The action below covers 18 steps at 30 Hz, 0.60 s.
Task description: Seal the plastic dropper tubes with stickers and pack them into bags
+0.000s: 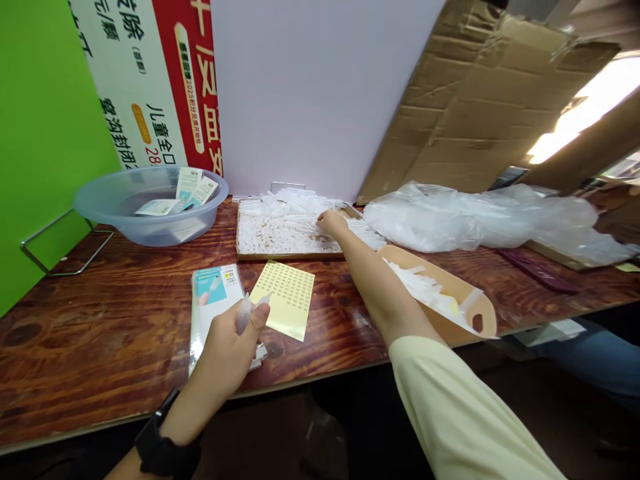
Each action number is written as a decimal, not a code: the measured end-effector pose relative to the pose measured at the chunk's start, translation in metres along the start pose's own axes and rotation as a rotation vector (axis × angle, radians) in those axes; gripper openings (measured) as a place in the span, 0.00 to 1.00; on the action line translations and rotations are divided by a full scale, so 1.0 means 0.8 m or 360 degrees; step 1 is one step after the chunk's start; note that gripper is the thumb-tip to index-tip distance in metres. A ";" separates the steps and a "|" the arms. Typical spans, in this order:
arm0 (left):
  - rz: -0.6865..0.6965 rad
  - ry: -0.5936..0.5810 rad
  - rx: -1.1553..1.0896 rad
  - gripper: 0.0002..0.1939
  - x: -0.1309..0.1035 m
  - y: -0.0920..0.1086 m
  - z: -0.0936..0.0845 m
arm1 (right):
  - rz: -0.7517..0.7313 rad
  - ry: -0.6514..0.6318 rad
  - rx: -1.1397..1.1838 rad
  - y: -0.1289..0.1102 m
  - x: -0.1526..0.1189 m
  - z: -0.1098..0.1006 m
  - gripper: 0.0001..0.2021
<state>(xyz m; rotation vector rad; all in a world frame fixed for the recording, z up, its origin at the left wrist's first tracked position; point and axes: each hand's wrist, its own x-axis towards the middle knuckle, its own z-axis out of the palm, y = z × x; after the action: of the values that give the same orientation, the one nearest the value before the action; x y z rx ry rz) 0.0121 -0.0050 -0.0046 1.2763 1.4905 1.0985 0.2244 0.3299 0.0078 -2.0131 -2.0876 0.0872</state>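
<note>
My left hand (231, 341) is closed around a small translucent plastic piece (244, 315) with a narrow tip, held above a stack of printed packets (216, 288). Just right of that hand lies a pale yellow sheet of round stickers (287, 293). Stretched forward, my right hand (333, 224) has its fingers bent down in a shallow cardboard tray (290, 256). Small white pieces (265, 230) and clear thin tubes (295, 200) fill the tray. Whether those fingertips pinch one of them is too small to make out.
On the left stands a blue translucent basin (123, 220) with several packets inside, beside a metal wire stand (75, 272). A tan box (480, 313) of white plastic pieces sits under my right forearm. Clear plastic bags (450, 217) lie behind it. Upright boards close off the back.
</note>
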 end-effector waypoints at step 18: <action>0.0057 -0.0011 0.0056 0.25 -0.002 0.013 0.000 | -0.0093 -0.0247 -0.0098 -0.028 0.036 0.038 0.16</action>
<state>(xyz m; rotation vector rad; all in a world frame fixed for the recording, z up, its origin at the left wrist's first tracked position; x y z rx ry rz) 0.0147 -0.0054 0.0057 1.3346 1.4928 1.0943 0.1951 0.3611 -0.0132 -2.0385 -2.2675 0.1758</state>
